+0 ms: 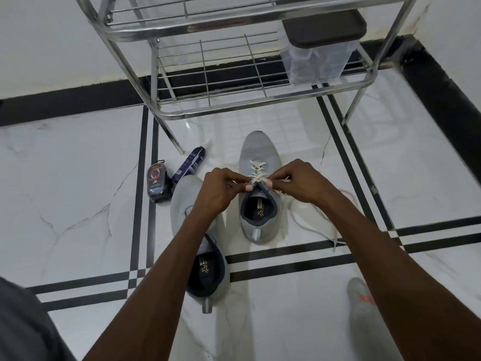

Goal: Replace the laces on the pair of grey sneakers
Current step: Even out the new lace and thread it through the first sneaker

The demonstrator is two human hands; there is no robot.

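White marble floor (78,178) w/ black stripes, steel rack (208,74) behind: unlaced grey sneaker (187,204) at left; left hand (221,188) & right hand (299,183) each pinch cream lace (256,173) on second sneaker (257,149), center.

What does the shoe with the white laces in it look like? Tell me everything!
The laced sneaker is light grey knit with a dark collar and dark insole bearing a yellow logo, and a pale strip at the heel. It stands upright on the white tiled floor, toe pointing away toward the metal rack. A cream lace crisscrosses its eyelets. The left hand and right hand pinch the lace near the tongue; loose lace trails to its right.
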